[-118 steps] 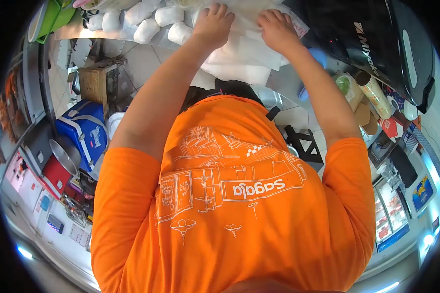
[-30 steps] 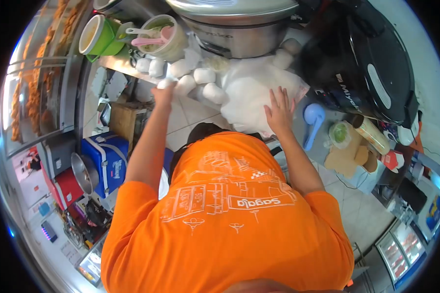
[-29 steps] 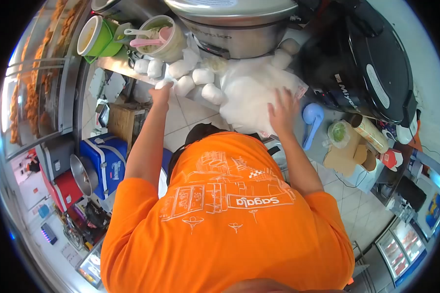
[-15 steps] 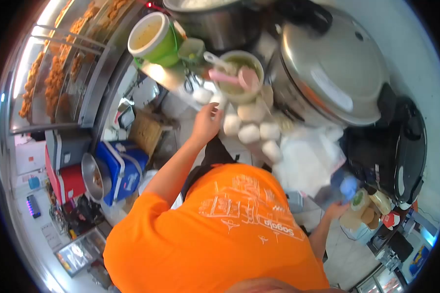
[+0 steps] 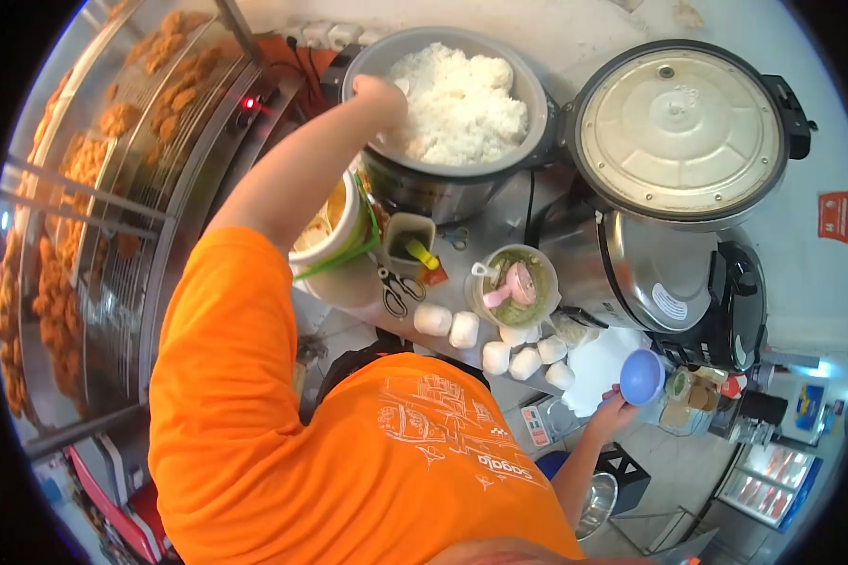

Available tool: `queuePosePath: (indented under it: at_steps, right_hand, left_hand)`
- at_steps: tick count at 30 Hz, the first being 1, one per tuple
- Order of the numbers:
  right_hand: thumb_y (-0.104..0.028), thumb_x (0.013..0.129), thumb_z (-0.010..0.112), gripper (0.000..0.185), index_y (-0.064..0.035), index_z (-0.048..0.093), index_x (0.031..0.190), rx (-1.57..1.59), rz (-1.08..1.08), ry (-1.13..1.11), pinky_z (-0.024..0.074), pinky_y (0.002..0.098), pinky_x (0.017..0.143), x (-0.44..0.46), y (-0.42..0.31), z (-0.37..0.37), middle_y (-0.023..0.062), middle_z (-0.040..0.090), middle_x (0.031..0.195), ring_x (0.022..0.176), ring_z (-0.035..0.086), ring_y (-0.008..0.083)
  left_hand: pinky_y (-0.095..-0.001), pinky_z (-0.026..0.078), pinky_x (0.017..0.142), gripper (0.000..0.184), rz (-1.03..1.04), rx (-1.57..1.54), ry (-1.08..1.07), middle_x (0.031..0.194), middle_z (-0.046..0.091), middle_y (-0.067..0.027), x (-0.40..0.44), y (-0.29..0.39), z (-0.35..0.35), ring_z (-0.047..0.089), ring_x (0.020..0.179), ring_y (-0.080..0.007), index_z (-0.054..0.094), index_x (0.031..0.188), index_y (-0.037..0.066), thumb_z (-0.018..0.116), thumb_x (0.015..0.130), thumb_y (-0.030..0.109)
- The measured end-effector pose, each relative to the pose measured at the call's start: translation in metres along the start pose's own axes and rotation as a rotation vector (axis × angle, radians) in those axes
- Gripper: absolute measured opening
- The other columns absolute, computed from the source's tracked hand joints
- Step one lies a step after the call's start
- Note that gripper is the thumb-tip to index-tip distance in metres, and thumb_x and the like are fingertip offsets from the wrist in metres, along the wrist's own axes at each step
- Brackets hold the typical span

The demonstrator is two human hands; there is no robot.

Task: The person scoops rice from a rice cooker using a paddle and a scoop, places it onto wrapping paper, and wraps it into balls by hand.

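Observation:
My left hand (image 5: 383, 102) is over the left side of an open rice cooker (image 5: 350, 92) full of white rice (image 5: 471, 104). Its fingers look curled, with a small pale piece beside them; what they hold is too small to tell. My right hand (image 5: 614, 411) is closed on the handle of a blue ladle (image 5: 642, 378), its round bowl facing up. The ladle hangs beside white paper sheets (image 5: 595, 365). Several white wrapped bundles (image 5: 497, 357) lie along the counter edge between the hands.
A tub with a pink spoon (image 5: 515, 287), black scissors (image 5: 400, 290) and a green-handled bucket (image 5: 334, 231) stand on the counter. The cooker's raised lid (image 5: 678, 132) and a closed steel cooker (image 5: 664, 273) are at right. A glass case of fried food (image 5: 113, 169) fills the left.
My left hand has moved from the bundles up to the rice cooker, whose lid and rice now show fully. My right hand has left the paper and lifted the blue ladle. The view has shifted left and up.

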State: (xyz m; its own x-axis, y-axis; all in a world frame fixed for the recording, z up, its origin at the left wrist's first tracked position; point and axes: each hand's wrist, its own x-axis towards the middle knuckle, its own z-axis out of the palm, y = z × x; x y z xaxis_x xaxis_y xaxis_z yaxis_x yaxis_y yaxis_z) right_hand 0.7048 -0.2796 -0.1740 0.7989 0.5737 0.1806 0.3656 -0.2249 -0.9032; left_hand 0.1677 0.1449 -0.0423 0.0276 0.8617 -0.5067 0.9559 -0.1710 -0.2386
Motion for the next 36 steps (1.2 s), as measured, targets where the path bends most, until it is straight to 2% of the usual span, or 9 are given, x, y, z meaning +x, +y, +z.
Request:
queuePosePath:
  at_steps: [5, 9, 10, 13, 17, 20, 26, 29, 36]
  right_hand:
    - [0.006, 0.093, 0.055, 0.052, 0.0006, 0.051, 0.144, 0.01, -0.379, -0.32, 0.0499, 0.0263, 0.066, -0.049, -0.143, 0.079, 0.0093, 0.065, 0.101, 0.077, 0.059, 0.0136]
    - [0.003, 0.095, 0.051, 0.059, -0.0024, 0.044, 0.153, -0.198, -0.758, -0.622, 0.0532, 0.0394, 0.095, -0.043, -0.268, 0.149, 0.0226, 0.064, 0.135, 0.116, 0.068, 0.0344]
    - [-0.003, 0.095, 0.053, 0.06, -0.0068, 0.045, 0.154, -0.184, -0.753, -0.658, 0.0519, 0.0465, 0.096, -0.04, -0.295, 0.171, 0.0276, 0.065, 0.129, 0.116, 0.065, 0.0458]
    - [-0.016, 0.1, 0.055, 0.051, -0.0184, 0.05, 0.151, -0.456, -0.606, -0.76, 0.0513, 0.0556, 0.084, -0.024, -0.353, 0.234, 0.0299, 0.069, 0.108, 0.101, 0.067, 0.048]
    - [-0.019, 0.101, 0.053, 0.05, -0.0202, 0.051, 0.151, -0.785, -0.707, -0.724, 0.053, 0.0573, 0.081, -0.004, -0.39, 0.339, 0.029, 0.071, 0.098, 0.094, 0.069, 0.0468]
    - [-0.016, 0.1, 0.049, 0.05, -0.0161, 0.051, 0.151, -0.907, -0.809, -0.717, 0.0556, 0.0551, 0.084, 0.011, -0.388, 0.423, 0.0273, 0.072, 0.103, 0.097, 0.071, 0.044]
    - [-0.015, 0.101, 0.044, 0.043, -0.004, 0.056, 0.142, -1.233, -0.927, -0.763, 0.0578, 0.0488, 0.089, 0.002, -0.388, 0.527, 0.0223, 0.074, 0.112, 0.104, 0.073, 0.0359]
    - [-0.013, 0.1, 0.045, 0.038, -0.0049, 0.062, 0.134, -1.121, -0.907, -1.024, 0.058, 0.0472, 0.089, 0.0, -0.383, 0.553, 0.0198, 0.074, 0.113, 0.105, 0.073, 0.0334]
    - [-0.02, 0.101, 0.053, 0.03, -0.0087, 0.065, 0.126, -1.153, -0.893, -1.449, 0.0552, 0.0498, 0.087, -0.059, -0.387, 0.571, 0.0211, 0.074, 0.106, 0.101, 0.07, 0.041]
  left_hand:
    - [-0.0513, 0.054, 0.086, 0.041, -0.02, 0.167, 0.087, 0.124, 0.075, -0.0051, 0.026, 0.0, 0.004, 0.072, 0.111, -0.0286, 0.077, 0.124, 0.015, 0.072, 0.085, 0.026]
    - [-0.0522, 0.056, 0.085, 0.039, 0.005, 0.201, 0.147, 0.118, 0.076, -0.0084, 0.013, -0.035, -0.021, 0.073, 0.109, -0.0322, 0.071, 0.126, 0.009, 0.067, 0.089, 0.021]
    - [-0.0538, 0.056, 0.084, 0.035, 0.047, 0.005, 0.336, 0.113, 0.076, -0.0119, 0.009, -0.049, -0.018, 0.072, 0.106, -0.0362, 0.066, 0.125, 0.005, 0.063, 0.092, 0.018]
    - [-0.0552, 0.053, 0.082, 0.028, 0.254, -0.488, 0.539, 0.103, 0.07, -0.0294, -0.044, -0.078, -0.029, 0.069, 0.097, -0.0468, 0.05, 0.115, -0.006, 0.057, 0.098, 0.014]
    - [-0.0477, 0.05, 0.086, 0.026, 0.286, -0.883, 0.987, 0.102, 0.062, -0.0267, -0.103, -0.097, 0.023, 0.063, 0.097, -0.0424, 0.061, 0.109, -0.004, 0.052, 0.105, 0.02]
    - [-0.042, 0.047, 0.079, 0.023, 0.154, -1.201, 0.945, 0.089, 0.055, -0.0195, -0.114, -0.093, 0.088, 0.056, 0.083, -0.037, 0.066, 0.099, -0.003, 0.051, 0.105, 0.012]
    - [-0.0328, 0.046, 0.08, 0.025, 0.211, -1.786, 0.778, 0.1, 0.061, -0.0103, -0.134, -0.044, 0.131, 0.058, 0.09, -0.0187, 0.064, 0.104, -0.003, 0.047, 0.11, 0.015]
    - [-0.0284, 0.046, 0.072, 0.027, 0.125, -2.016, 0.394, 0.089, 0.061, -0.0056, -0.131, -0.037, 0.144, 0.056, 0.08, -0.0116, 0.063, 0.107, -0.003, 0.047, 0.111, 0.019]
    - [-0.0267, 0.048, 0.077, 0.025, 0.201, -2.277, 0.419, 0.098, 0.063, -0.004, -0.119, -0.039, 0.139, 0.059, 0.088, -0.0104, 0.059, 0.106, 0.0, 0.046, 0.112, 0.02]
